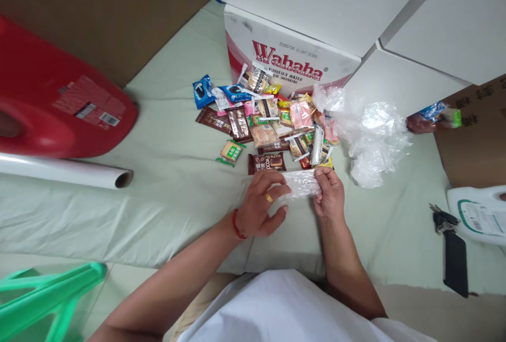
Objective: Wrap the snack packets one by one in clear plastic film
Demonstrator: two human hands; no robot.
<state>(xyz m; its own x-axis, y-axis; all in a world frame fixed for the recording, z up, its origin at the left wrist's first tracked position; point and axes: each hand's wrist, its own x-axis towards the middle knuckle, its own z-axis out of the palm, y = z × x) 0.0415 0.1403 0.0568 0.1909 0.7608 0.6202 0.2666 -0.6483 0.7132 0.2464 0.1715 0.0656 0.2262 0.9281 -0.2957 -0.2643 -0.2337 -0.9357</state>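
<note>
Pinching clear plastic (302, 183) near wrapped biscuits (264, 135), the right hand (330, 190) has a narrow grip, the left hand (261, 204) wide.

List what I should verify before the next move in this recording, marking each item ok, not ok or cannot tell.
1. Right hand gripping the clear plastic: ok, it pinches one end between thumb and fingers.
2. Left hand holding firmly: cannot tell; its fingers are at the other end, thumb apart.
3. Contents inside that plastic: cannot tell.
4. Wrapped snacks lying separately: not ok, many overlap in the pile.
5. Crumpled plastic heap away from the hands: ok, it lies to the right of the snacks.
6. White roll away from the hands: ok, it lies far left.
</note>
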